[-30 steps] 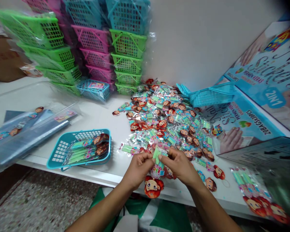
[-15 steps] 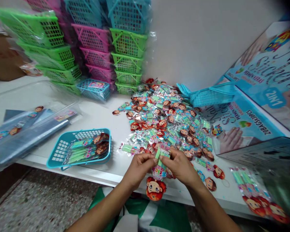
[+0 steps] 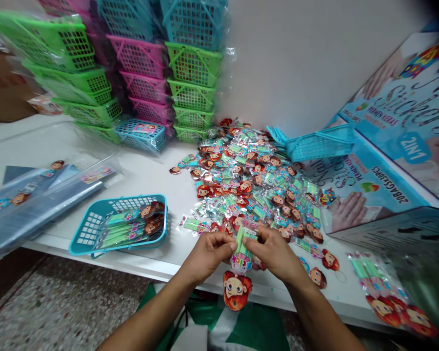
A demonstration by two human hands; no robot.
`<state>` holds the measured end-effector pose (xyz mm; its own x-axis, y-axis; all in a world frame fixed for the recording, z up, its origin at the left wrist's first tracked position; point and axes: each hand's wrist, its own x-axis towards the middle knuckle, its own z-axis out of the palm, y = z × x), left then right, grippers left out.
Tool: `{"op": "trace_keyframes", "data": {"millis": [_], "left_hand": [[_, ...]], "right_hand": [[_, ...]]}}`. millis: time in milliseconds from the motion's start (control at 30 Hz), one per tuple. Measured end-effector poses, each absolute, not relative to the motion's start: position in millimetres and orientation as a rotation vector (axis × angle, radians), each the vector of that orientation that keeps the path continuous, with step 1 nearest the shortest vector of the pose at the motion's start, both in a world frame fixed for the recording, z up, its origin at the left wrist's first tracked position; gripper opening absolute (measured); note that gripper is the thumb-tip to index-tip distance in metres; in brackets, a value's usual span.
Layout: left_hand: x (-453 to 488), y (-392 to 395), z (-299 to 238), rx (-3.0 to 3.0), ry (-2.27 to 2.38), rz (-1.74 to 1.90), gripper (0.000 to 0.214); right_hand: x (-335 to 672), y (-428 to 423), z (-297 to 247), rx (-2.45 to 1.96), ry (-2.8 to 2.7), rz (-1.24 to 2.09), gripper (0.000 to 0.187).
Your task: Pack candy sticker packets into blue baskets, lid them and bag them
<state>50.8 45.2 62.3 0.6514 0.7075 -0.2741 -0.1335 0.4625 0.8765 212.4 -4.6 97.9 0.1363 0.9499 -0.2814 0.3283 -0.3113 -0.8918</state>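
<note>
My left hand (image 3: 208, 254) and my right hand (image 3: 272, 251) pinch the top of a stack of candy packets (image 3: 237, 273) over the table's front edge. The packets hang down, with a red-haired cartoon head at the bottom and green sticks at the top between my fingertips. Just behind my hands lies a big heap of the same packets (image 3: 252, 185). A teal basket (image 3: 91, 229) to the left holds several packets laid flat.
Stacks of green, pink and blue baskets (image 3: 190, 92) in plastic stand at the back against the wall. A tipped teal basket (image 3: 318, 144) leans on a large blue sticker carton (image 3: 388, 156) at right. Clear bags with packets (image 3: 36, 195) lie at left. More packets (image 3: 384, 292) lie at front right.
The packet stack has slid slightly lower in my fingers, with the cartoon head hanging further below the table edge. Both hands stay almost in place.
</note>
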Motion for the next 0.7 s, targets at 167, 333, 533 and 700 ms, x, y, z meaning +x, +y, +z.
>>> {"op": "trace_keyframes", "data": {"millis": [167, 333, 533, 700], "left_hand": [[51.3, 44.4, 61.6, 0.986, 0.713, 0.582, 0.024], [52.8, 43.1, 65.1, 0.997, 0.732, 0.614, 0.024], [54.1, 41.4, 65.9, 0.954, 0.736, 0.629, 0.021], [53.7, 41.0, 62.7, 0.860, 0.689, 0.608, 0.021]], "right_hand": [[213.0, -6.7, 96.0, -1.668, -1.216, 1.234, 0.017], [211.7, -7.1, 98.5, -1.695, -1.209, 1.211, 0.025], [209.0, -4.9, 97.8, -1.816, -1.277, 1.094, 0.020], [208.1, -4.0, 97.4, -1.820, -1.295, 1.093, 0.017]]}}
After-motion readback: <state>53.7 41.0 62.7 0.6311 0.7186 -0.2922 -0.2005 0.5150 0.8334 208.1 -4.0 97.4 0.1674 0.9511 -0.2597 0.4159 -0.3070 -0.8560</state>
